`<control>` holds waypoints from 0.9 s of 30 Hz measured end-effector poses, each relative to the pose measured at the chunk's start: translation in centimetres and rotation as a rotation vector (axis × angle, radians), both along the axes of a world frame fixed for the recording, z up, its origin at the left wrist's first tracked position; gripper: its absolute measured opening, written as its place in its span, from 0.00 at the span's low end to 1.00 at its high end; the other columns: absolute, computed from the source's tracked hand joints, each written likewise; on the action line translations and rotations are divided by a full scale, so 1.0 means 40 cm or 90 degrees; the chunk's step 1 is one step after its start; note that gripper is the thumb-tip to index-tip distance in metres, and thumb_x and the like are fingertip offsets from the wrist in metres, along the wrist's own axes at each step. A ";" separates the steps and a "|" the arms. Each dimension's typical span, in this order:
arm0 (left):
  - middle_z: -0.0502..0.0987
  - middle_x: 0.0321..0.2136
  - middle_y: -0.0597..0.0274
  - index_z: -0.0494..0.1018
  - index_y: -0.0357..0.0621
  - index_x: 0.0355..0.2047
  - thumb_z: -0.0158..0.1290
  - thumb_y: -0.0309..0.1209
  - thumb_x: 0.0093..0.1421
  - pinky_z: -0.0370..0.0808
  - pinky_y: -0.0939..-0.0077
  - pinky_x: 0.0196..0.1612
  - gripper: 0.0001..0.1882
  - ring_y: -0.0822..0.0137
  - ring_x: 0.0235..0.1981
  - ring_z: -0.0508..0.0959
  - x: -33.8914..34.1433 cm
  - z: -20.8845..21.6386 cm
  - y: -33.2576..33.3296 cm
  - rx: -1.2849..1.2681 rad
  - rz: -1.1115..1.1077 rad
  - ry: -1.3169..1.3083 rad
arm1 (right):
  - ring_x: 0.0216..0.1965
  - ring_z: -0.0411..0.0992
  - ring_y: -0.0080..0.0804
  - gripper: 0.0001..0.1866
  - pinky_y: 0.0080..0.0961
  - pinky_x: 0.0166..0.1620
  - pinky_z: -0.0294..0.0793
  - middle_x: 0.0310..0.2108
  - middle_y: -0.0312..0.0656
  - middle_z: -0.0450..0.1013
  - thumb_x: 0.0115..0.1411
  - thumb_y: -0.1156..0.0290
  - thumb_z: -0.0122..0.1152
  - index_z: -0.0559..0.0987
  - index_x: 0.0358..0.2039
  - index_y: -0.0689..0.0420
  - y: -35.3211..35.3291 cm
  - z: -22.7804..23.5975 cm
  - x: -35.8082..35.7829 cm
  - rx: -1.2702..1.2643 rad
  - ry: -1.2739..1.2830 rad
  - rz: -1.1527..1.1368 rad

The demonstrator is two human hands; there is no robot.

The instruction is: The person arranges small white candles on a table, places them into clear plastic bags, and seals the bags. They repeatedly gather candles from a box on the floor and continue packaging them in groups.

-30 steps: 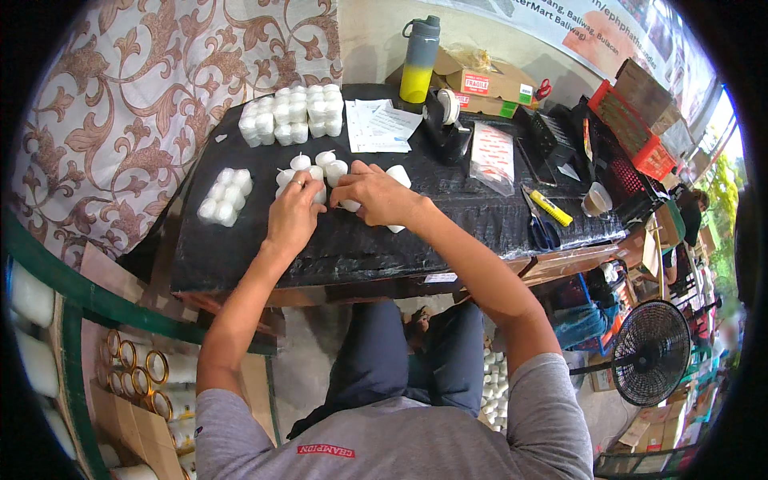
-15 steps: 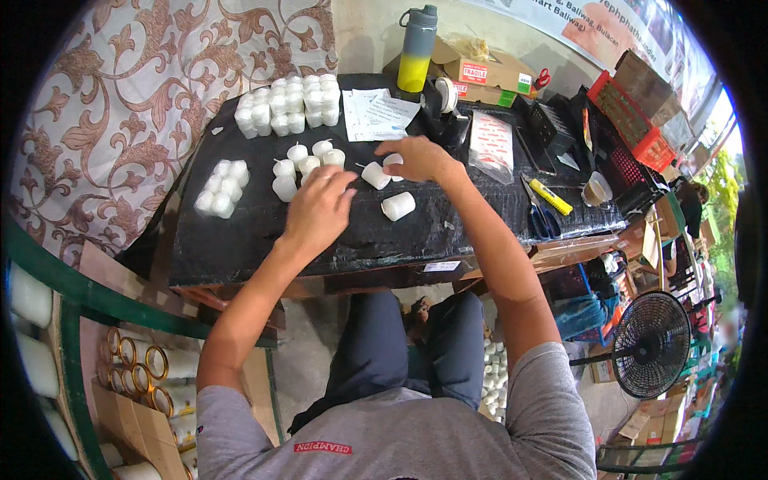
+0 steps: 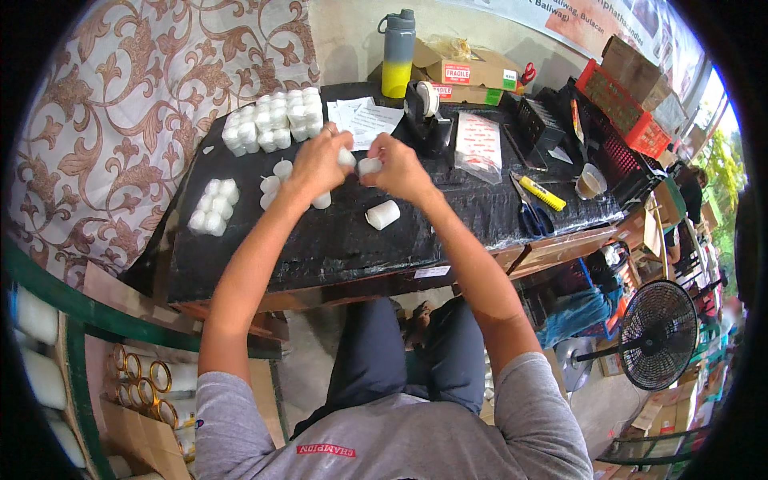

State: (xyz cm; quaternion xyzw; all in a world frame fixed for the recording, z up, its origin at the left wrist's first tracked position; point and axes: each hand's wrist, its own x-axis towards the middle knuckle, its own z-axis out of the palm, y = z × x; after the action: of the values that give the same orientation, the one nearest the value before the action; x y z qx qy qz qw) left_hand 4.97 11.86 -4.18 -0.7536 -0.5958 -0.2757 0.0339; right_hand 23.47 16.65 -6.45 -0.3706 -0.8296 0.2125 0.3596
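Observation:
My left hand (image 3: 317,166) is closed around a short white candle (image 3: 346,158), of which only the end shows past the fingers. Close to its right, my right hand (image 3: 400,170) grips another white candle (image 3: 370,166) between thumb and fingers. A third candle (image 3: 382,215) lies on its side on the black-covered table (image 3: 336,254), nearer to me. Several loose white candles (image 3: 270,184) stand by my left wrist, partly hidden by it. To their left is a wrapped pack of white candles (image 3: 214,206).
More candle packs (image 3: 274,120) are stacked at the back left, beside paper sheets (image 3: 364,120). A bottle (image 3: 398,60), tape dispenser (image 3: 428,116) and cardboard box (image 3: 472,72) stand behind. Scissors (image 3: 534,216) and a yellow cutter (image 3: 542,193) lie at the right.
My left hand has moved right and away from me, off the loose group, and now holds a candle. My right hand has closed on a candle, raising it slightly.

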 end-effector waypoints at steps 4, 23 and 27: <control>0.75 0.41 0.53 0.83 0.44 0.37 0.60 0.26 0.56 0.73 0.62 0.53 0.09 0.53 0.47 0.77 -0.119 -0.025 0.085 -0.086 -0.059 0.128 | 0.38 0.78 0.45 0.29 0.35 0.43 0.78 0.36 0.50 0.77 0.38 0.68 0.82 0.76 0.39 0.61 -0.051 -0.014 -0.096 0.009 0.031 0.096; 0.81 0.46 0.53 0.79 0.37 0.47 0.54 0.29 0.66 0.73 0.72 0.53 0.12 0.65 0.49 0.79 0.070 0.093 -0.041 0.080 -0.144 -0.216 | 0.46 0.76 0.54 0.26 0.44 0.48 0.75 0.39 0.54 0.77 0.43 0.69 0.78 0.77 0.42 0.60 -0.141 -0.079 -0.017 0.080 0.069 0.094; 0.79 0.51 0.54 0.76 0.35 0.51 0.52 0.27 0.67 0.70 0.68 0.59 0.14 0.63 0.53 0.76 0.188 0.016 -0.150 0.063 -0.176 -0.254 | 0.43 0.70 0.51 0.16 0.41 0.46 0.72 0.36 0.51 0.72 0.46 0.81 0.65 0.76 0.37 0.60 -0.224 -0.131 0.122 0.212 0.292 0.000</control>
State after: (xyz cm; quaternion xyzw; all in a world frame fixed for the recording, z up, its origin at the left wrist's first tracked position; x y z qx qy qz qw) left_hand 12.47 5.85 -3.53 -0.7560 -0.4681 -0.4495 -0.0856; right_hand 28.35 7.67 -11.70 -0.2489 -0.7501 0.1514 0.5937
